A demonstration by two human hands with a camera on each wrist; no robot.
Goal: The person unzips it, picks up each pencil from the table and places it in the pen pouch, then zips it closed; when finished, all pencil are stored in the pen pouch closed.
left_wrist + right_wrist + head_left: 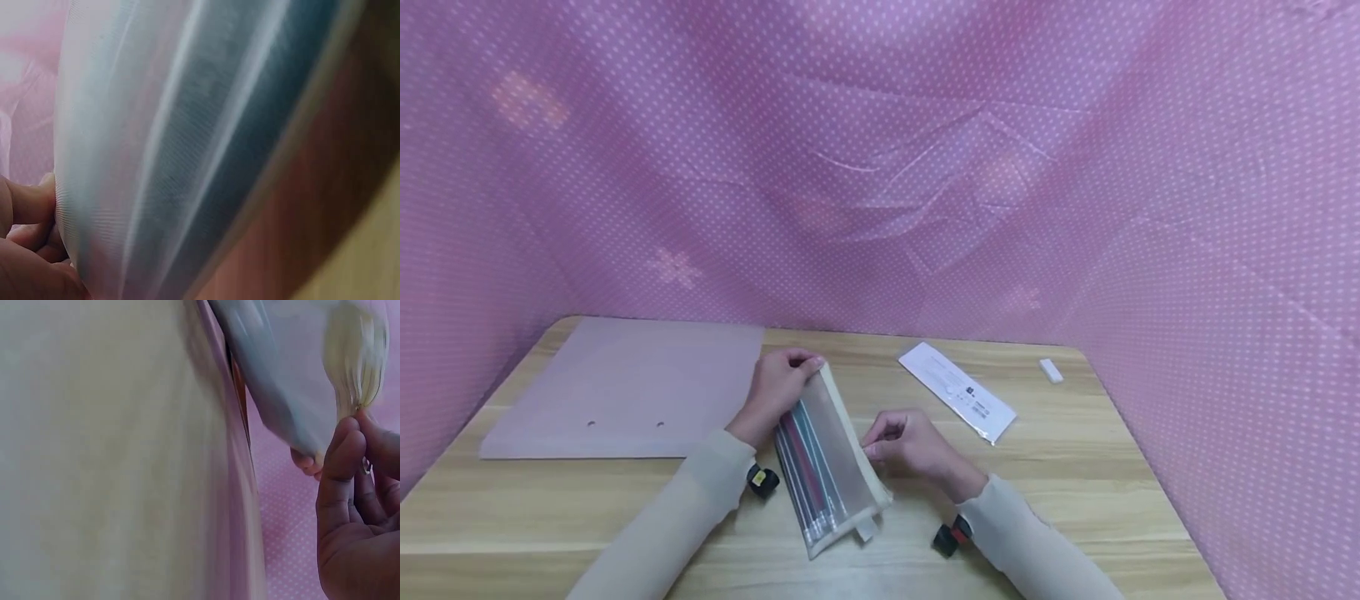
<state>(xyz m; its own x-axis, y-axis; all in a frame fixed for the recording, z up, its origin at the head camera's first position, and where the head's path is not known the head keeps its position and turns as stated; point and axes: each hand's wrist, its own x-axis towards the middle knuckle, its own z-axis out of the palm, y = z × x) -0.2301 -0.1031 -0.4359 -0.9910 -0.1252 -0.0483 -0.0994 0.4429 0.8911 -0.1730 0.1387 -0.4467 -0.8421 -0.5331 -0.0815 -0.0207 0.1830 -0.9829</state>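
Observation:
A translucent mesh pencil case (pixel 844 423) with a cream zipper edge is tilted over the table, several pencils (pixel 811 471) lying lengthwise inside it. My left hand (pixel 775 390) pinches its top corner between thumb and fingers. In the left wrist view the see-through side of the pencil case (pixel 181 144) fills most of the picture, gripped at its edge by my fingers (pixel 31 203). At the right-hand zipper edge, my right hand (pixel 913 448) pinches the zipper. Close up, a bit of metal, the zipper pull (pixel 367 465), shows between the curled fingers, below the cream zipper band (pixel 353 356).
A pale pink sheet (pixel 632 383) with two small holes covers the table's left side. Back right lie a white printed packet (pixel 951 387) in clear wrapping and a small white eraser-like block (pixel 1051 371). Pink dotted cloth (pixel 910 208) hangs around the wooden table (pixel 1090 500).

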